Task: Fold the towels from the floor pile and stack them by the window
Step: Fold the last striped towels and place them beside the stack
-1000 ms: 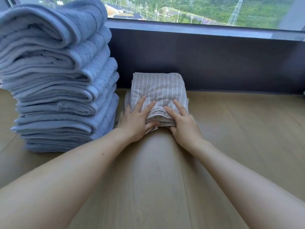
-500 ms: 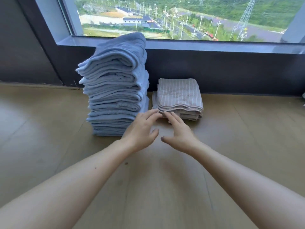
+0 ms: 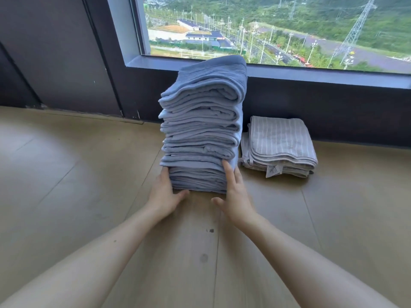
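Two towel stacks on the wood floor (image 3: 77,174), both against the wall under one window (image 3: 266,30) at 12 o'clock.

Stack 1: tall blue stack (image 3: 202,130), at least seven folded towels; the bottom layers are too compressed to count.

Stack 2: low grey striped stack (image 3: 280,141), just beside stack 1 at its 3 o'clock. About three or four towels, with one white tag (image 3: 273,170) at the front edge.

Left hand (image 3: 163,196): fingers straight, flat against the blue stack's base at 9 o'clock, nothing gripped.

Right hand (image 3: 235,196): fingers straight, against the base at 3 o'clock, thumb spread, nothing gripped.
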